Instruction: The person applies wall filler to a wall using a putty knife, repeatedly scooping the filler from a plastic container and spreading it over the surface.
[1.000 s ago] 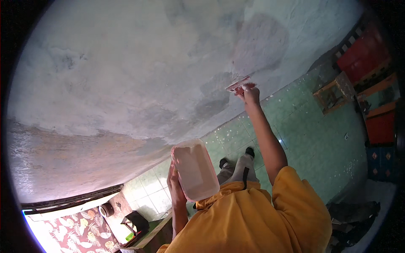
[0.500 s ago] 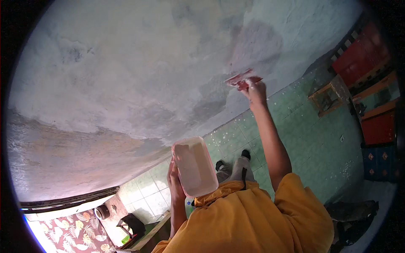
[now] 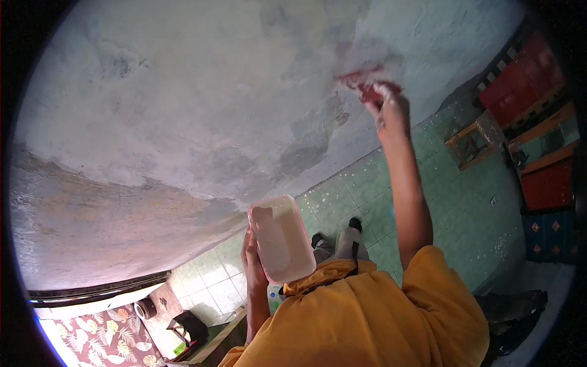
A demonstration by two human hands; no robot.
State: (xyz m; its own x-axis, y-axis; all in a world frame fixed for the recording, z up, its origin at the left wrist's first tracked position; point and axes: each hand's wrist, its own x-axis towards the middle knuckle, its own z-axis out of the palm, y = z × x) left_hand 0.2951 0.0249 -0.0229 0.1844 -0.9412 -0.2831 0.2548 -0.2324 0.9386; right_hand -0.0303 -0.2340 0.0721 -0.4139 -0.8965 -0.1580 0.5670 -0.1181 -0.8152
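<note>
Against the grey wall (image 3: 202, 122), the right hand (image 3: 386, 109) grips a red trowel (image 3: 361, 82) pressed flat on a pale patch (well above the green floor (image 3: 465, 202)), while the left hand (image 3: 254, 266) clasps a pale tub (image 3: 281, 238) lower, away from the wall.

Trowel (image 3: 361, 82) on wall (image 3: 183, 110), above tub (image 3: 280, 238)
</note>
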